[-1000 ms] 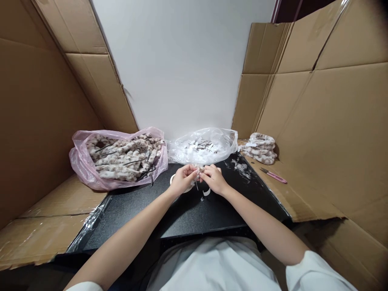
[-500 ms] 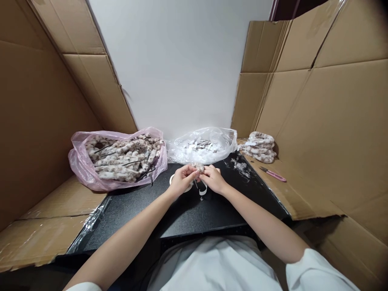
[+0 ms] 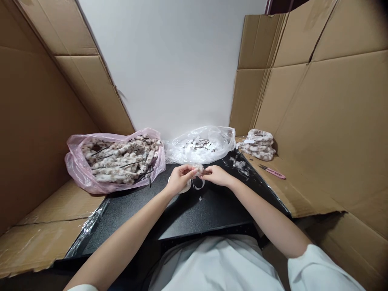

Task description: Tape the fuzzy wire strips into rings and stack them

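My left hand (image 3: 180,178) is closed in a pinch on a small furry piece (image 3: 199,168), mottled off-white and brown. My right hand (image 3: 218,176) meets it from the other side, thumb and fingers pinched at the piece's right edge. Most of what lies between the fingertips is hidden. Under the hands a white ribbon (image 3: 199,185) curls down in a loop. Partly behind my left hand, a white roll (image 3: 185,188) rests on the black table (image 3: 203,218).
At the left, a pink plastic bag (image 3: 74,161) holds several furry strips (image 3: 121,161) with dark cords. A clear bag (image 3: 222,137) of small pieces stands at the back. To the right are stacked furry loops (image 3: 260,145), pink-handled snips (image 3: 273,171) and fluff (image 3: 240,165). Cardboard walls (image 3: 327,121) flank the table.
My right hand has drawn slightly to the right, and its fingers sit farther from the left hand's. The ribbon loop hangs a bit higher and more to the left. The view has shifted slightly.
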{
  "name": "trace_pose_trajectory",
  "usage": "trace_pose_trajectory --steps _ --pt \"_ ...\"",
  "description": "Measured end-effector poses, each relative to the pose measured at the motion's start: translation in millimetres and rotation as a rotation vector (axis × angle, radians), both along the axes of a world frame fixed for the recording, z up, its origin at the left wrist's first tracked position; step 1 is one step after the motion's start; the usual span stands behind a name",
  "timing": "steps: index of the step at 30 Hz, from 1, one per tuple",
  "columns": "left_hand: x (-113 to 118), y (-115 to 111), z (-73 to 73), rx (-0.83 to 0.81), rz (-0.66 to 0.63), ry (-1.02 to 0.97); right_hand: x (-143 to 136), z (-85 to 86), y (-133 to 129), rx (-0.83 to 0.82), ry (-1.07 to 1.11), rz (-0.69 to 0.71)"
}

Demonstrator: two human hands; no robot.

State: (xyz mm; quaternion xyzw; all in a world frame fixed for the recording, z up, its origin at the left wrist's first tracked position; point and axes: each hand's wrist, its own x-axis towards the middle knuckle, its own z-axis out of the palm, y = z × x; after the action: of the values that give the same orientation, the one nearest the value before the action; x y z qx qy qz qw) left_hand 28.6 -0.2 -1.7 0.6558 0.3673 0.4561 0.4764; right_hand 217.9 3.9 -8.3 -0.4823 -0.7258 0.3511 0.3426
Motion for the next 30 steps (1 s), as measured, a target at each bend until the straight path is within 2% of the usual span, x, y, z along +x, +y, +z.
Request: trace_pose_trajectory --steps 3,5,8,10,14,19,21,26,28,30 --pt "-3.3 -4.4 6.4 0.087 0.019 0.115 9.3 20.5 1.4 0.117 0.097 -0.124" --pt "-2.5 -11.5 11.9 0.220 0.003 0.244 10.4 32.7 4.3 0.156 0.204 -0.049" --pt "2.6 -25.5 19.7 0.475 -0.089 0.405 4.0 41.1 10.2 -0.045 0.211 0.293" --pt "5.9 -34.2 23.0 0.587 -0.169 0.462 -1.1 40.2 12.7 -0.212 0.157 0.425" --pt "6.6 -44.6 23.5 0.715 -0.265 0.525 -1.9 33.7 7.2 -0.410 0.121 0.493" --pt "0.6 -49.8 17.7 0.903 -0.313 0.615 3.1 29.6 -14.9 -0.697 0.120 0.539" --pt "-1.8 -51.8 15.8 1.003 -0.308 0.682 1.2 27.2 -23.9 -0.714 0.182 0.481" --pt "-6.2 -57.2 16.6 1.279 -0.247 0.740 -7.6 18.3 -38.8 -0.575 0.477 0.077" --pt "-7.7 -57.9 16.6 1.324 -0.234 0.728 -8.6 17.9 -40.8 -0.526 0.555 0.012" --pt "-9.1 -56.8 14.7 1.338 -0.222 0.691 -7.8 20.4 -41.2 -0.468 0.581 0.014"
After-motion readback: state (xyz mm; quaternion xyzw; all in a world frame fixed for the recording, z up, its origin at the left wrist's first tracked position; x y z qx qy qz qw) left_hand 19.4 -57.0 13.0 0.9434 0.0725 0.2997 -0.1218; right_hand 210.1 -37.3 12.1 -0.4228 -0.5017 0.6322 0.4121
